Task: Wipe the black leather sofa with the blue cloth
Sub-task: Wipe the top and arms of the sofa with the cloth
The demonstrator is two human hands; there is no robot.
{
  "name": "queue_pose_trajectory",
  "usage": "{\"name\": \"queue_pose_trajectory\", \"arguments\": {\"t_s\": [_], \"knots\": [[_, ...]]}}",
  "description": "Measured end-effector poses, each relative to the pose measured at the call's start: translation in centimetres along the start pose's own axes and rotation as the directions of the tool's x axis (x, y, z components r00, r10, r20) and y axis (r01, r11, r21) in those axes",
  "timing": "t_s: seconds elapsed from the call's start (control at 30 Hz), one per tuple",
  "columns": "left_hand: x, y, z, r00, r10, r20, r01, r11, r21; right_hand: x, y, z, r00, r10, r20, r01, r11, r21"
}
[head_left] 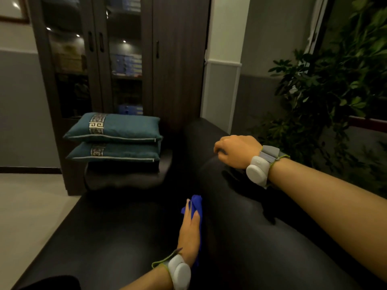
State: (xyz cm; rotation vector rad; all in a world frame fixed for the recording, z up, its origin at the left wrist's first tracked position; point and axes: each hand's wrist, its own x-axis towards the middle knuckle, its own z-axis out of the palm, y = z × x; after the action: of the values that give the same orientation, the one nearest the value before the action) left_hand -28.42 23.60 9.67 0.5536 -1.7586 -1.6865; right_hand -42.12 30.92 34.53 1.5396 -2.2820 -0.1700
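We are in the middle of the wiping itself: our left hand point(189, 229) lies with its fingers stretched out flat, pressing the blue cloth point(198, 208) against the lower face of the backrest of the black leather sofa point(240, 237), just where the backrest meets the seat. The cloth is bunched under the palm, with one end poking out past the fingertips and a strip showing along the hand's right edge. Our right hand point(236, 150) rests on the top edge of the backrest, fingers curled over the leather as if to brace us; it carries no cloth, and we cannot see the fingertips well enough to say how firmly it grips. Judging from this, the next move calls for sliding the left hand along the crease or up the backrest with steady flat pressure, keeping the cloth from slipping out from under the palm, and shifting the bracing hand as the reach grows. We cannot judge how much of the leather is already done; the surface looks evenly glossy. Counting what is here: one sofa, one blue cloth, two teal cushions point(114, 127) stacked one on the other on the far armrest, one dark cabinet point(178, 59) with glass doors behind them, one leafy plant point(335, 84) to the right, and a grey band on each wrist, two in all.
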Motion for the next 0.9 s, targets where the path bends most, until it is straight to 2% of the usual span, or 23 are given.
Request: {"name": "queue_pose_trajectory", "arguments": {"t_s": [0.2, 0.27, 0.33, 0.47, 0.63, 0.73, 0.8, 0.9], "knots": [[2.4, 4.7, 0.5, 0.962, 0.249, 0.112, -0.263, 0.956, 0.131, -0.4, 2.7, 0.0, 0.992, 0.124, -0.019, -0.122, 0.991, 0.056], [3.4, 7.3, 1.0, 0.917, 0.335, 0.216, -0.375, 0.909, 0.182, -0.8, 3.9, -0.4, 0.985, 0.17, -0.021, -0.168, 0.982, 0.086], [4.6, 9.5, 1.4, 0.87, 0.357, 0.34, -0.466, 0.819, 0.334, -1.1, 4.6, -0.8, 0.978, 0.206, -0.002, -0.205, 0.972, 0.111], [7.8, 14.3, 4.0, 0.824, 0.192, 0.533, -0.531, 0.588, 0.609, -3.1, 8.0, -1.6, 0.939, 0.343, 0.01, -0.34, 0.925, 0.172], [10.0, 18.6, 8.5, 0.77, 0.02, 0.637, -0.58, 0.439, 0.686, -6.4, 13.1, -1.3, 0.836, 0.547, 0.041, -0.515, 0.759, 0.399], [9.6, 19.4, 9.6, 0.724, 0.038, 0.688, -0.658, 0.339, 0.673, -7.5, 14.6, -0.2, 0.785, 0.614, 0.078, -0.54, 0.619, 0.57], [8.5, 19.0, 9.6, 0.632, 0.098, 0.769, -0.755, 0.3, 0.582, -7.8, 14.9, 0.8, 0.774, 0.623, 0.113, -0.545, 0.565, 0.619], [6.3, 18.1, 9.4, 0.403, 0.165, 0.9, -0.889, 0.302, 0.343, -8.0, 14.9, 1.8, 0.764, 0.63, 0.139, -0.556, 0.532, 0.639]]}}
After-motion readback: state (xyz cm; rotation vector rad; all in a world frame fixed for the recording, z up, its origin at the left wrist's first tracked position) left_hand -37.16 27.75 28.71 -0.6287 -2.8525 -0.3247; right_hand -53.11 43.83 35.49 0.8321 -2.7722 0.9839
